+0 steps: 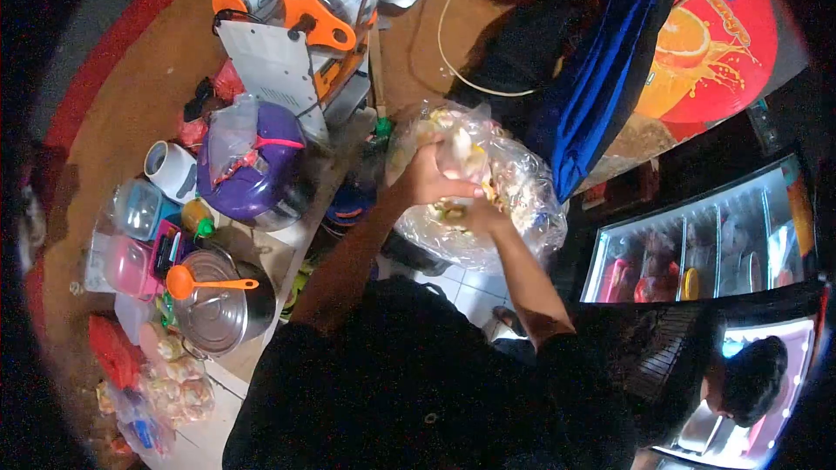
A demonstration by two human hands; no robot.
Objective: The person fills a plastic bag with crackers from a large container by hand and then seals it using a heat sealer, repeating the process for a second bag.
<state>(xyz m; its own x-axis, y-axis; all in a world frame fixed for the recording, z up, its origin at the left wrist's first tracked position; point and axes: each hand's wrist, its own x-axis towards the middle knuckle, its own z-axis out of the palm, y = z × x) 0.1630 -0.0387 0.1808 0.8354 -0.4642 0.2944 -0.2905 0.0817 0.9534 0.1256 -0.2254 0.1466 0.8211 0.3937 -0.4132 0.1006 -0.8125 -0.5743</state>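
While you look down from the head view, both your hands are together over the big clear plastic bag [529,187], which is in front of your body, to the right of the table with the purple pot [244,178]. Inside this bag there seem to be many light-coloured pieces, perhaps food. The step in hand, as I judge it, is the handling of a pale bundle [468,155] above these pieces. For the next move, you need a steady hold of the bundle, and the loose plastic should not catch on your fingers.

About the fingers, your left hand [426,177] is curved around the bundle at its lower side, with the thumb stretched across toward the other hand; it appears to grasp it, not tightly. Your right hand [484,213] is just beside this thumb, with the fingers bent inward. Because its fingertips are partly hidden and blurred, I cannot tell if they pinch something or only touch it.
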